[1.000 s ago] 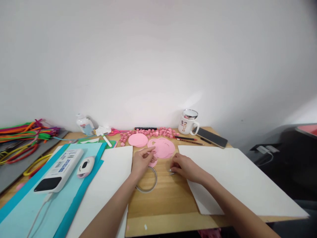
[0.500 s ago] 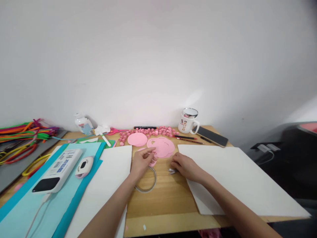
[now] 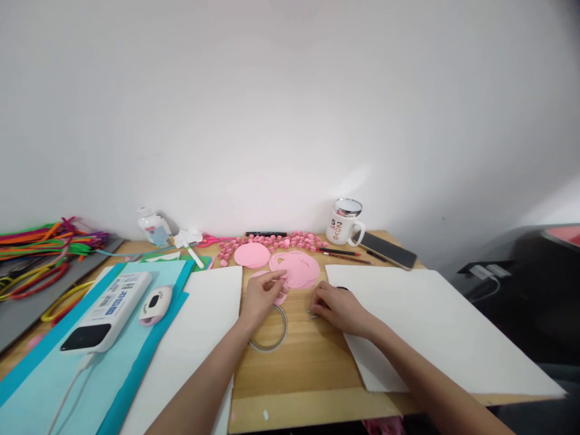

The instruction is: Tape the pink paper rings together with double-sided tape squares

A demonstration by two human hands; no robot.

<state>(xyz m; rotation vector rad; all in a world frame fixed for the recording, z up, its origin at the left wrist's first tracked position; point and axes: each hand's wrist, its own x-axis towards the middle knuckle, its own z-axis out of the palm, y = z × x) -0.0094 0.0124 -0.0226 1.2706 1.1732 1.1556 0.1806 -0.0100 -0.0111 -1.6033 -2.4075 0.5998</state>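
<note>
My left hand (image 3: 263, 296) is above the wooden table, its thumb and fingers closed in a pinch beside pink paper cut-outs (image 3: 301, 270); what it holds is too small to make out. A roll of tape (image 3: 284, 334) lies flat just below that hand. On the right, my right hand (image 3: 333, 305) has its fingers curled down at the left edge of a white sheet (image 3: 435, 326). Something small and greyish shows at its fingertips, and a dark bit of an object shows behind the knuckles. Pink paper circles (image 3: 252, 255) lie beyond my left hand.
Pink balls (image 3: 308, 241), a white mug (image 3: 343, 222), pencils (image 3: 347, 258) and a phone (image 3: 388, 250) line the back. At left are another white sheet (image 3: 190, 326), teal paper (image 3: 136, 374), a power bank (image 3: 109, 308), a bottle (image 3: 154, 228) and pipe cleaners (image 3: 40, 244).
My right hand has turned and shifted slightly, covering most of the small greyish item. A dark object now shows behind its knuckles. The left hand has barely moved.
</note>
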